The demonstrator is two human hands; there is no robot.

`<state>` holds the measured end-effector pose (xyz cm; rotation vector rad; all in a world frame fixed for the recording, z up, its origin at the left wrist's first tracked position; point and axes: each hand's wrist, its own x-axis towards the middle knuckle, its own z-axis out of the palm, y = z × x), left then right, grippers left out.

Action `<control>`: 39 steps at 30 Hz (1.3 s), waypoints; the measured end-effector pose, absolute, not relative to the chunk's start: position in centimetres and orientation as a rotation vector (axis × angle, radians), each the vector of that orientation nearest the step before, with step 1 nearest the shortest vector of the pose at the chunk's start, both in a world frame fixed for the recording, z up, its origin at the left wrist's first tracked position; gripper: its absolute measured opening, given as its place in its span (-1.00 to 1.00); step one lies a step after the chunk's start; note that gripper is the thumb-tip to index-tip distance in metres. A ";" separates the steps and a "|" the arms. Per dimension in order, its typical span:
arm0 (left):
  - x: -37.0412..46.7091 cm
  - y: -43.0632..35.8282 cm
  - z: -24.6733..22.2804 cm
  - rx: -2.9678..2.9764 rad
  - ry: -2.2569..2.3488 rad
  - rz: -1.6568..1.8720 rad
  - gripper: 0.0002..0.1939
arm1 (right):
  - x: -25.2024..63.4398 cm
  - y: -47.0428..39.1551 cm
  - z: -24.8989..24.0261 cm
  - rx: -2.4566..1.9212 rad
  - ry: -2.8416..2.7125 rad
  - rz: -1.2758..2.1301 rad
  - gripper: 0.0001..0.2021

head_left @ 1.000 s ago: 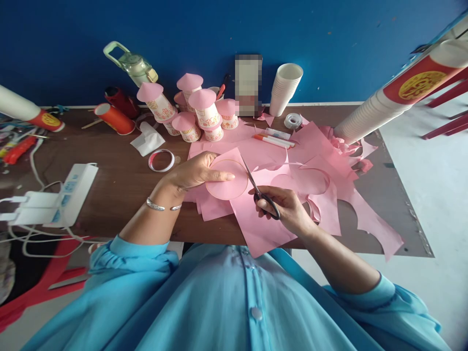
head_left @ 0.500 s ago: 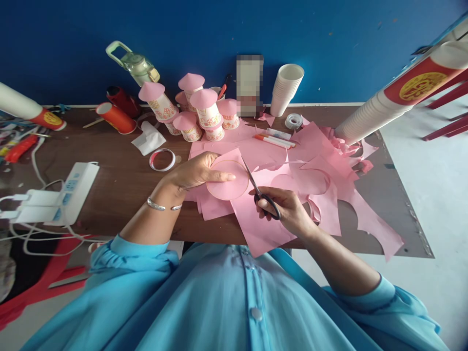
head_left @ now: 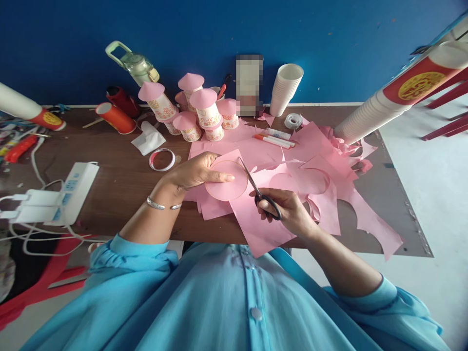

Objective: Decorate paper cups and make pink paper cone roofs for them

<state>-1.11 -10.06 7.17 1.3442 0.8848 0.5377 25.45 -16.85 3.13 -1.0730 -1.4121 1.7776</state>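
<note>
My left hand (head_left: 203, 171) pinches a piece of pink paper (head_left: 228, 188), thumb on top and fingers mostly hidden beneath. A circle is drawn on it in an orange-brown line, and its lower edge follows that curve. My right hand (head_left: 287, 207) is wrapped round the black handles of a pair of scissors (head_left: 255, 183). The blades lie along the right side of the drawn circle, tips toward the paper's upper corner. Below both hands lie pink sheets (head_left: 263, 229) and cut offcuts (head_left: 376, 224) with curved edges.
Paper-cup towers (head_left: 204, 114) with pink cone roofs stand at the back. Nearby are a stack of white cups (head_left: 287, 90), markers (head_left: 274, 140), clear tape (head_left: 293, 121), a tape ring (head_left: 162, 160) and a bottle (head_left: 139, 68). A power strip (head_left: 75, 192) with cables lies left.
The scissor tips have shifted slightly left and down along the paper's upper right edge, and a thin strip by the blades has moved. Both hands keep their grip.
</note>
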 end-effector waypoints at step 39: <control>-1.8 -9.9 7.2 1.347 0.900 0.489 -0.60 | 26.1 -17.0 3.3 -1.065 -1.443 1.826 -0.58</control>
